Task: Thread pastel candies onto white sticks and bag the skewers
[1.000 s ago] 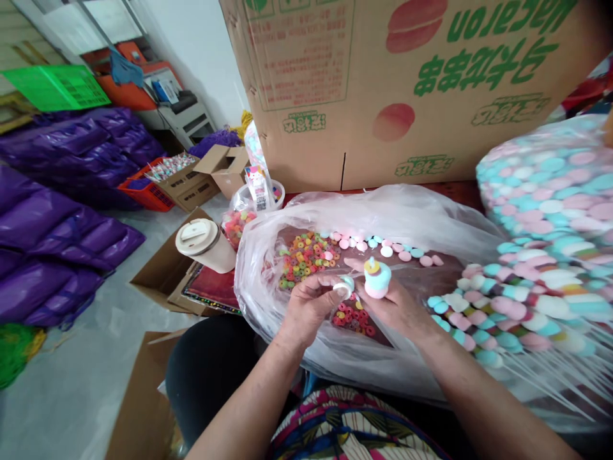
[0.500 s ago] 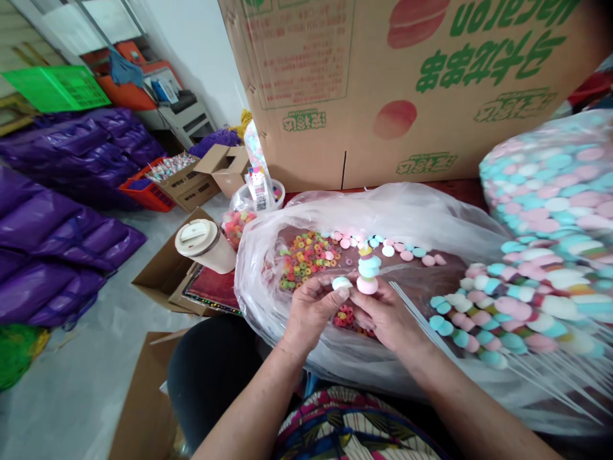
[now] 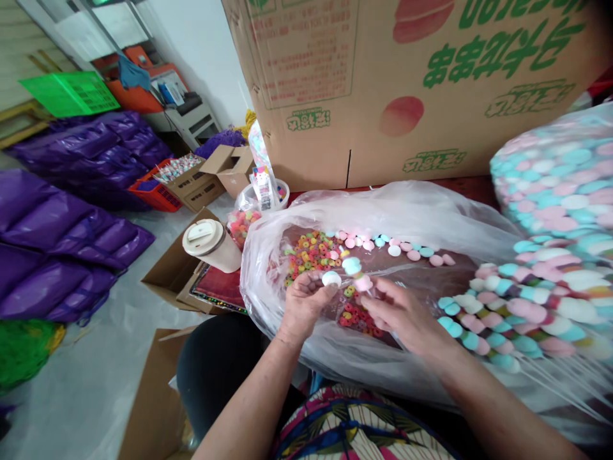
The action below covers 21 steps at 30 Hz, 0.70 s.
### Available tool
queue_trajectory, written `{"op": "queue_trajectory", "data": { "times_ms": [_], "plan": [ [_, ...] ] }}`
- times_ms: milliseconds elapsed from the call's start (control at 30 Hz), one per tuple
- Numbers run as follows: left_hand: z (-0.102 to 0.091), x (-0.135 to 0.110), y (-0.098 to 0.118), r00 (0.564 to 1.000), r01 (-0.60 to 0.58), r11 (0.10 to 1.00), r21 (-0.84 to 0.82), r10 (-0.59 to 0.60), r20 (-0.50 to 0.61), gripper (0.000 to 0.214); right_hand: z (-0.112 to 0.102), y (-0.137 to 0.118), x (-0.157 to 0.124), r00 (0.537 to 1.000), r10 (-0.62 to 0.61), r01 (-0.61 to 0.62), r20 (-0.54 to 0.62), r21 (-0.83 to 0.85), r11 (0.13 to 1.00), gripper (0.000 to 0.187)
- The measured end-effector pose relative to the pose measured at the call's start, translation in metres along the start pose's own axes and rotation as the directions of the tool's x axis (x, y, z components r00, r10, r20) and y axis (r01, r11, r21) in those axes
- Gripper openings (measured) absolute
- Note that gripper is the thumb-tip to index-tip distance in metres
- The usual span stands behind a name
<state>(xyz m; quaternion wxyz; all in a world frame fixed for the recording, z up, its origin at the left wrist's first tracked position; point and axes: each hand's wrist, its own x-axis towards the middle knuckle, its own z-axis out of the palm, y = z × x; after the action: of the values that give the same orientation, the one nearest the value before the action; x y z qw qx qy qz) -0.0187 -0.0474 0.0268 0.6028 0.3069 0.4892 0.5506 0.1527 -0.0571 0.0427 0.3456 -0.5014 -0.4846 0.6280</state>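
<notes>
My right hand [image 3: 401,314], grip pinching the marshmallow skewer [image 3: 358,275] low down, has tipped it from upright toward 11 o'clock, bringing its blue marshmallow [image 3: 351,265] nearer the white marshmallow [image 3: 331,278] at 9 o'clock, pinched in my left hand [image 3: 304,303].

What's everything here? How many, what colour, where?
candy stick: one, multicoloured, centre
single piece: one, whitish, left of stick
ring pieces: many, mixed colours, centre
loose rounds: many, pastel, beyond rings
loaded sticks: many, pastel, right
bagged rounds: many, pastel, upper right
plastic sheeting: uncounted, translucent, around rings
printed carton: one, brown, behind
lidded cup: one, cream, left
bagged rings: many, reddish, behind cup
tub: one, white, behind cup
smaller cartons: several, brown, left
crates: two, red and green, left
wrapped bundles: several, purple, far left
knee: one, black-clad, lower centre
left hand: one, bare, holding single piece
right hand: one, bare, holding candy stick
</notes>
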Motion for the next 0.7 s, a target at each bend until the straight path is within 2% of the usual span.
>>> {"op": "queue_trajectory", "data": {
  "times_ms": [100, 267, 367, 433, 500, 600, 700],
  "plan": [
    [-0.002, 0.005, 0.002, 0.997, 0.001, 0.999, -0.035, -0.004, -0.081, 0.047, -0.01, 0.0, -0.018, 0.988, -0.155, 0.136, -0.017, -0.388, 0.911, 0.024],
    [-0.002, 0.009, 0.004, 0.988, -0.069, 0.995, 0.067, 0.078, -0.131, 0.04, -0.007, 0.01, -0.03, 0.931, -0.365, 0.27, 0.0, -0.673, 0.689, 0.033],
    [-0.003, 0.006, 0.003, 0.991, -0.071, 0.982, 0.175, 0.089, -0.101, 0.035, -0.003, 0.01, -0.027, 0.896, -0.444, 0.248, -0.004, -0.824, 0.509, 0.036],
    [-0.005, 0.004, 0.003, 0.989, -0.098, 0.968, 0.233, 0.121, -0.087, 0.033, -0.004, 0.006, -0.026, 0.895, -0.445, 0.208, 0.009, -0.893, 0.4, 0.034],
    [-0.008, 0.002, 0.003, 0.985, -0.134, 0.946, 0.296, 0.161, -0.069, 0.03, -0.006, 0.0, -0.026, 0.898, -0.438, 0.19, 0.03, -0.926, 0.326, 0.031],
    [-0.01, 0.0, 0.004, 0.98, -0.153, 0.917, 0.368, 0.19, -0.065, 0.025, -0.009, -0.007, -0.029, 0.904, -0.423, 0.196, 0.062, -0.939, 0.281, 0.026],
    [-0.011, 0.0, 0.006, 0.978, -0.158, 0.908, 0.389, 0.199, -0.067, 0.023, -0.012, -0.009, -0.032, 0.909, -0.406, 0.217, 0.089, -0.935, 0.281, 0.025]
  ]
}}
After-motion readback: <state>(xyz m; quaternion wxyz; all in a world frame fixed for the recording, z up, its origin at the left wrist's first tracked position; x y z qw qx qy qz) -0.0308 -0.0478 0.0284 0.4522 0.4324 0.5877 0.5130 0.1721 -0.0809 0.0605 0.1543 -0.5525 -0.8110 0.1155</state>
